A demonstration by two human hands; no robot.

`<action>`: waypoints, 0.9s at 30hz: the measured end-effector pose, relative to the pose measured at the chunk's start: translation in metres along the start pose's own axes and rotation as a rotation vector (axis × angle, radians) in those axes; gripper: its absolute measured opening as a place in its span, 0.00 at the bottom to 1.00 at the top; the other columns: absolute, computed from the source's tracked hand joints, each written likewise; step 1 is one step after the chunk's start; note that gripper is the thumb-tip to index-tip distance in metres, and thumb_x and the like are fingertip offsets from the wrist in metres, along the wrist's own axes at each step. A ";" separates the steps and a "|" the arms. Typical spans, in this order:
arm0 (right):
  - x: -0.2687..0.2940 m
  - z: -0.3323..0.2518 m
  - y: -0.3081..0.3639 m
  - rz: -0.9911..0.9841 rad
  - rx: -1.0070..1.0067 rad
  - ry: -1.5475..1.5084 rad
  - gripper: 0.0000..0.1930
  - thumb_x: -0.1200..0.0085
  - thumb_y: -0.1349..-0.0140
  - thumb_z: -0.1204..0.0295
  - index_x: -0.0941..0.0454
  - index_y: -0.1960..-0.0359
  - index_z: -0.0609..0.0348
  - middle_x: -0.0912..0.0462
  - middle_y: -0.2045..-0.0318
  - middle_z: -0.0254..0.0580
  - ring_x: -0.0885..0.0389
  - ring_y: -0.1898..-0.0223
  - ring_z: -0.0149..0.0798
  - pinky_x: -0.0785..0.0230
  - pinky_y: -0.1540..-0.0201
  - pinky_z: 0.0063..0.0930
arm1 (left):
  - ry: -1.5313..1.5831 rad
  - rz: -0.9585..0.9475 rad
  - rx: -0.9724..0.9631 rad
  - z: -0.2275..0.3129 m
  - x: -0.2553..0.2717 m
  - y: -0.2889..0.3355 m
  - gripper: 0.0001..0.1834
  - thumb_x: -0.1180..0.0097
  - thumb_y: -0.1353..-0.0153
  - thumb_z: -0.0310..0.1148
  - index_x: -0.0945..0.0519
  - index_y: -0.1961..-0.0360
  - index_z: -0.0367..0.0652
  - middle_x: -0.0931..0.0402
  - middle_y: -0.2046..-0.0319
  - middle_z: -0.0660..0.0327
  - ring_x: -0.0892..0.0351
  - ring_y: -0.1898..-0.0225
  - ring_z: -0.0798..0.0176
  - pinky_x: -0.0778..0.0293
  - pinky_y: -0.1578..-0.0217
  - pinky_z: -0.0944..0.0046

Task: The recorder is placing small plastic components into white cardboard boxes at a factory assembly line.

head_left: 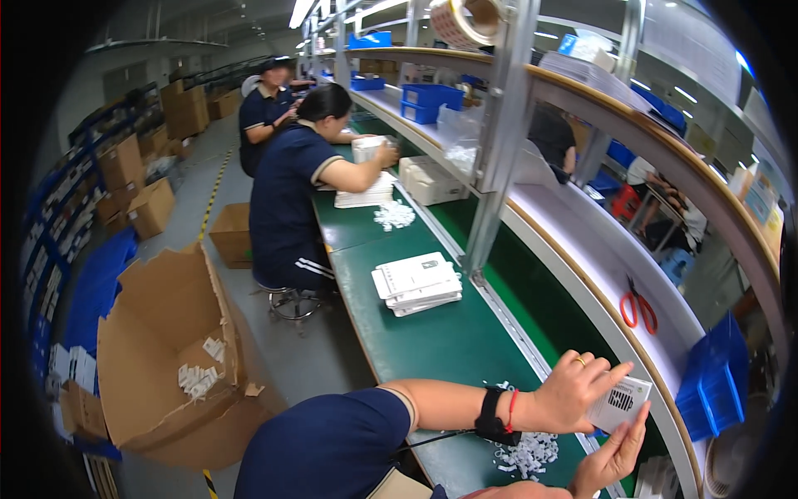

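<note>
A small white box (620, 404) with a black barcode label sits between both my hands at the lower right. My left hand (575, 389), wearing a ring and a black and red wrist strap, grips its near side from above. My right hand (613, 459) supports it from below with the fingers under its edge. Just under my left forearm a heap of small white plastic parts (525, 453) lies on the green bench (432, 341).
A stack of white flat packs (417, 284) lies further along the bench. Red-handled scissors (638, 308) rest on the white shelf, a blue bin (713, 381) at right. Two seated co-workers (291, 187) work ahead. An open cardboard carton (170, 349) stands on the floor at left.
</note>
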State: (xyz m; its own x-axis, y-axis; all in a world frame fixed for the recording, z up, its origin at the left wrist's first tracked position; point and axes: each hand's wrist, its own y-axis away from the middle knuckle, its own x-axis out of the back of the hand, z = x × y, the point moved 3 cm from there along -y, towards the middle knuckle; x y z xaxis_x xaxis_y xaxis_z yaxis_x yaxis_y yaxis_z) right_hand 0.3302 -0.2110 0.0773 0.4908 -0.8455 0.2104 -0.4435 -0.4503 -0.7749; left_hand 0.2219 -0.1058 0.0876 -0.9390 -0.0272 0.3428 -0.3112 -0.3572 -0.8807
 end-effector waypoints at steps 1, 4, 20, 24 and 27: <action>0.000 -0.010 -0.003 -0.015 0.005 -0.031 0.20 0.60 0.30 0.79 0.33 0.37 0.64 0.23 0.52 0.47 0.25 0.52 0.35 0.32 0.50 0.26 | 0.011 -0.026 -0.001 0.000 0.004 0.001 0.49 0.32 0.68 0.38 0.33 0.38 0.38 0.29 0.62 0.58 0.29 0.63 0.56 0.37 0.61 0.57; 0.001 -0.030 -0.012 -0.076 0.126 0.121 0.15 0.50 0.38 0.83 0.23 0.49 0.70 0.19 0.59 0.56 0.20 0.62 0.48 0.28 0.58 0.33 | 0.017 -0.054 0.006 -0.001 0.007 0.006 0.51 0.31 0.71 0.36 0.34 0.38 0.37 0.29 0.63 0.58 0.29 0.64 0.56 0.36 0.61 0.57; -0.006 -0.029 -0.011 -0.253 0.140 0.167 0.22 0.48 0.43 0.80 0.26 0.45 0.61 0.25 0.47 0.51 0.26 0.49 0.48 0.33 0.52 0.33 | -0.711 -0.087 0.367 -0.110 0.145 0.032 0.46 0.31 0.64 0.45 0.32 0.41 0.36 0.28 0.58 0.52 0.28 0.55 0.49 0.33 0.55 0.51; -0.007 -0.035 -0.008 -0.313 0.144 0.146 0.15 0.47 0.45 0.80 0.21 0.54 0.65 0.23 0.50 0.53 0.26 0.47 0.51 0.36 0.43 0.39 | -0.917 -0.285 0.544 -0.185 0.193 0.053 0.49 0.31 0.62 0.58 0.31 0.39 0.45 0.28 0.57 0.53 0.28 0.52 0.49 0.34 0.55 0.50; -0.009 -0.047 -0.004 -0.360 0.161 0.104 0.15 0.46 0.46 0.81 0.21 0.55 0.66 0.23 0.50 0.54 0.25 0.48 0.51 0.36 0.43 0.38 | -0.759 -0.612 0.781 -0.226 0.204 0.083 0.42 0.36 0.56 0.63 0.27 0.41 0.54 0.29 0.48 0.50 0.31 0.44 0.46 0.39 0.46 0.41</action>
State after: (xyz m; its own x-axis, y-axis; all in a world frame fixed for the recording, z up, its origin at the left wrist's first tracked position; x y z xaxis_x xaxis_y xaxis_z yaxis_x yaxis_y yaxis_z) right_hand 0.2923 -0.2144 0.1068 0.5110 -0.6703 0.5382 -0.1300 -0.6791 -0.7224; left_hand -0.0286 0.0704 0.0108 -0.2685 -0.0996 0.9581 -0.2524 -0.9526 -0.1698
